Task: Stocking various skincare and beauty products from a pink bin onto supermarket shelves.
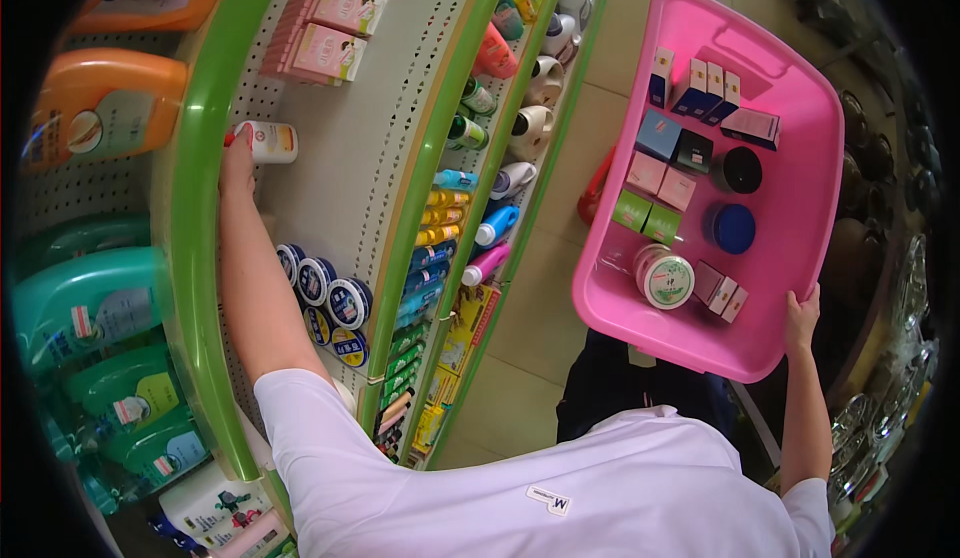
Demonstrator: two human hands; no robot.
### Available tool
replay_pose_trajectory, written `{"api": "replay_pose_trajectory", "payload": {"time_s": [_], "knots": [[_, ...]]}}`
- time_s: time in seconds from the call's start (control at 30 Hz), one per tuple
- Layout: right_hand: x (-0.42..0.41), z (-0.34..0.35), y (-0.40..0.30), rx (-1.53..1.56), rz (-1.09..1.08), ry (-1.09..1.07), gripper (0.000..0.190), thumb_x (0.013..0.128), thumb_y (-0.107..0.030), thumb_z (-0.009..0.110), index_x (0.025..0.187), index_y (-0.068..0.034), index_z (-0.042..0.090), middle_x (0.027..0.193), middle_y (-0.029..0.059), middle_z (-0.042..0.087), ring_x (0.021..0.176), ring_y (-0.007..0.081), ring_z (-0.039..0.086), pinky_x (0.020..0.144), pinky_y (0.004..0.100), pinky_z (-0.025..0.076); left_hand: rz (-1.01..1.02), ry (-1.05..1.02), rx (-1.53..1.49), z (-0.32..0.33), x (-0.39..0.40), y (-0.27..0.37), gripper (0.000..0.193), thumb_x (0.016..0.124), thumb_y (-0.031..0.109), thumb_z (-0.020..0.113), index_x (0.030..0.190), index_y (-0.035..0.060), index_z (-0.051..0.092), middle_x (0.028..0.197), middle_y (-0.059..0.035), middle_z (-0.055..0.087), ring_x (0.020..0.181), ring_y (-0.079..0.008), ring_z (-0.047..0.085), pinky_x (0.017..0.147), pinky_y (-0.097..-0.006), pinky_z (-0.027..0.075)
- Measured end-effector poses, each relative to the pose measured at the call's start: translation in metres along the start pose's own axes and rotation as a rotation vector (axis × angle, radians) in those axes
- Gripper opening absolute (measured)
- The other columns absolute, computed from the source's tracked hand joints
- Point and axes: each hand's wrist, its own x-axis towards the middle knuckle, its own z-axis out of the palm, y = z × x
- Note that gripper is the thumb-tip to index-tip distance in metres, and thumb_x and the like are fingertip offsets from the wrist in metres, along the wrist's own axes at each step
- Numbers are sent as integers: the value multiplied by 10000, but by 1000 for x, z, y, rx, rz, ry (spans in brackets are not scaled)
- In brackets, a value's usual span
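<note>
My left hand [238,166] reaches onto a grey shop shelf [360,108] and has its fingers around the red-capped end of a small white bottle [274,143]. Farther along that shelf are stacked pink boxes [330,44], and nearer to me sit several round blue-and-white tins [346,303]. On the other side, my right hand [802,319] grips the rim of a pink plastic tub [787,213]. Inside the tub stand small blue-and-white cartons [701,93], green boxes [646,217], pale pink boxes [660,181], a black-lidded jar [739,170], a blue-lidded jar [730,228] and a white tub with a printed lid [665,279].
Green shelf edges [196,205] run lengthwise. Orange bottles [112,108] and green bottles [90,303] fill the upper left shelf. Lower shelves hold detergent bottles [534,130] above the tiled floor [525,258]. Wrapped goods [892,348] line the right side.
</note>
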Motion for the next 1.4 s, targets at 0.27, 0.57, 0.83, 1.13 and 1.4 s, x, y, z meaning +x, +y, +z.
{"api": "replay_pose_trajectory", "payload": {"time_s": [0.27, 0.57, 0.83, 1.13, 1.4], "knots": [[0, 1, -7, 18, -16, -22, 357, 801, -69, 547, 1149, -7, 493, 1005, 159, 627, 929, 262, 613, 834, 344, 463, 165, 50, -51, 9, 30, -30, 393, 789, 95, 715, 1127, -7, 543, 985, -95, 604, 893, -188, 589, 851, -325, 444], [2, -1, 5, 42, -11, -11, 362, 806, -64, 535, 1160, -11, 490, 992, 156, 626, 913, 245, 613, 831, 341, 464, -6, -410, -366, 20, 27, -36, 444, 795, 6, 673, 1197, 17, 486, 1110, -82, 591, 1018, -191, 564, 919, -324, 414], [-2, 2, -4, 63, -3, -2, 364, 806, -85, 543, 1158, -13, 489, 990, 149, 629, 907, 236, 615, 820, 336, 466, 102, -355, -320, 27, 37, -49, 428, 800, 6, 665, 1190, 38, 491, 1114, -76, 579, 1014, -199, 564, 918, -345, 426], [6, 7, 8, 71, -68, -27, 351, 804, -76, 546, 1146, -9, 495, 967, 146, 632, 888, 239, 616, 809, 341, 468, 109, -252, -453, 23, 12, -42, 464, 793, -10, 627, 1224, 38, 463, 1133, -82, 567, 1015, -211, 565, 907, -343, 444], [7, -5, 19, 217, 3, -52, 365, 821, -77, 558, 1169, 10, 493, 1058, 132, 607, 943, 224, 591, 842, 322, 451, 584, 122, -26, 71, -233, 39, 539, 749, 33, 519, 1262, -48, 375, 1234, -190, 441, 1102, -301, 486, 960, -402, 377]]}}
